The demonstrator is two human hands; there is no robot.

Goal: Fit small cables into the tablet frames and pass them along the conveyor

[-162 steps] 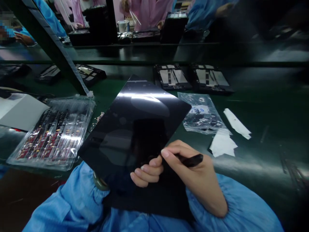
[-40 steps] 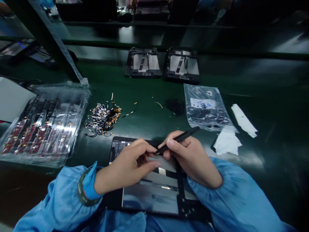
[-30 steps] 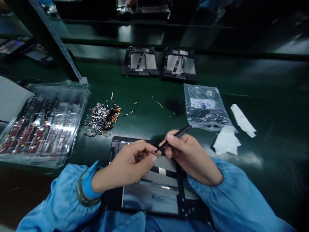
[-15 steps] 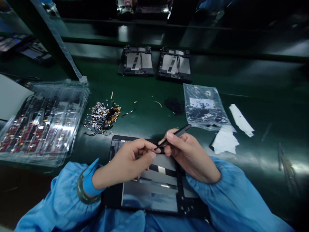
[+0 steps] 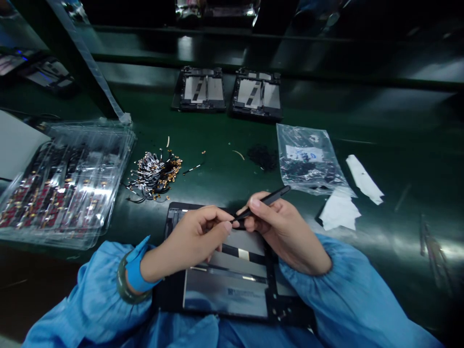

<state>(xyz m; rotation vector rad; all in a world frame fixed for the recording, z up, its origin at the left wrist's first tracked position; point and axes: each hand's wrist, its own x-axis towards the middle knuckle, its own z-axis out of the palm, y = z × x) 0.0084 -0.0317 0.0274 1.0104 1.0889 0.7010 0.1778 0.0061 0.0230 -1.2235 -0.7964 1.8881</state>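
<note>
Lying left of the hands, a clear tray (image 5: pixel 68 181) and loose connectors (image 5: pixel 154 175); pinching narrowly over the open tablet (image 5: pixel 224 285), the left hand (image 5: pixel 188 241); gripping black tweezers (image 5: pixel 263 201) beside it, the right hand (image 5: pixel 286 232); resting farther right, a plastic bag (image 5: pixel 308 159).

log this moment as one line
right hand: holds black tweezers | left hand: pinching at tip | under: open tablet frame

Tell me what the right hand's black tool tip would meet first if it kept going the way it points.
Probably the left hand: the slim black tool in the right hand aims at its pinched fingertips, nearly touching. Depth is unclear.
</note>
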